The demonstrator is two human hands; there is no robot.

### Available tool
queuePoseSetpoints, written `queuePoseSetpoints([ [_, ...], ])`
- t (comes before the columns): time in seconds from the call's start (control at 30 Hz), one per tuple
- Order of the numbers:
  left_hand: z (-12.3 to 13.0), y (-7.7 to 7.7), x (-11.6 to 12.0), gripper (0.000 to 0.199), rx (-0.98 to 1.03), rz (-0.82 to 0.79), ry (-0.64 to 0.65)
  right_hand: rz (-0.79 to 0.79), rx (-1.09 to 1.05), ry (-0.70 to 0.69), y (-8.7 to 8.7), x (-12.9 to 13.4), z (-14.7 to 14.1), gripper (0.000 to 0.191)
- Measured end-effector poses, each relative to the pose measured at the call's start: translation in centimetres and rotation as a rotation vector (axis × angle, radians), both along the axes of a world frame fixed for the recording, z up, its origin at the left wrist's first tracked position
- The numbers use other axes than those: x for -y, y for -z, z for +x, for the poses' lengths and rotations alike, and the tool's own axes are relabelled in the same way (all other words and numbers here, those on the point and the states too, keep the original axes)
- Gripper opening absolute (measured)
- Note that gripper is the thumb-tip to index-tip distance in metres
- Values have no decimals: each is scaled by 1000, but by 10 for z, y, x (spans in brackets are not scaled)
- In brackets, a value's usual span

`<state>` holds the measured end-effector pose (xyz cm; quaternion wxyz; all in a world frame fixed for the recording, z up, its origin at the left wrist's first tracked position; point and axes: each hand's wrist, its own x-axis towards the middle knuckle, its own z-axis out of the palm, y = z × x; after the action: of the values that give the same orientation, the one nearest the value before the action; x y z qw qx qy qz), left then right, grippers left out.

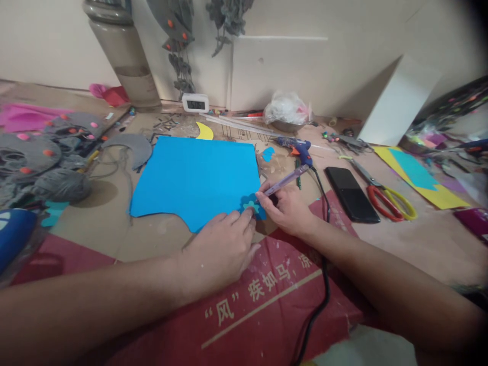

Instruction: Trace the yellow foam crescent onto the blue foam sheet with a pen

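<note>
A large blue sheet (202, 175) with a curved cut along its near edge lies on the cardboard. At its near right corner is a small light green flower-shaped piece (250, 207). My left hand (224, 244) presses down on that corner, its fingertips on the flower piece, which they partly cover. My right hand (285, 206) is closed round a light purple pen (286, 180), whose tip end points down at the flower's right side. The exact contact of the tip is too small to tell.
Beyond my right hand lies a blue glue gun (301, 149), its black cord running down past my wrist. A black phone (351, 193) and scissors (385, 201) are to the right. Grey felt pieces (34, 152) lie left; a small clock (195, 103) stands at the wall.
</note>
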<state>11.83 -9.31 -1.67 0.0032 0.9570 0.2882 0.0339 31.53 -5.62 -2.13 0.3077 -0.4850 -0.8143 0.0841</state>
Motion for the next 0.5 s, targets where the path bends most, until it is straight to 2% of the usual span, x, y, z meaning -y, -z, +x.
queuePoseSetpoints([
  [0.5, -1, 1, 0, 47, 13, 45, 16, -11, 8, 24, 1, -2, -1, 32],
])
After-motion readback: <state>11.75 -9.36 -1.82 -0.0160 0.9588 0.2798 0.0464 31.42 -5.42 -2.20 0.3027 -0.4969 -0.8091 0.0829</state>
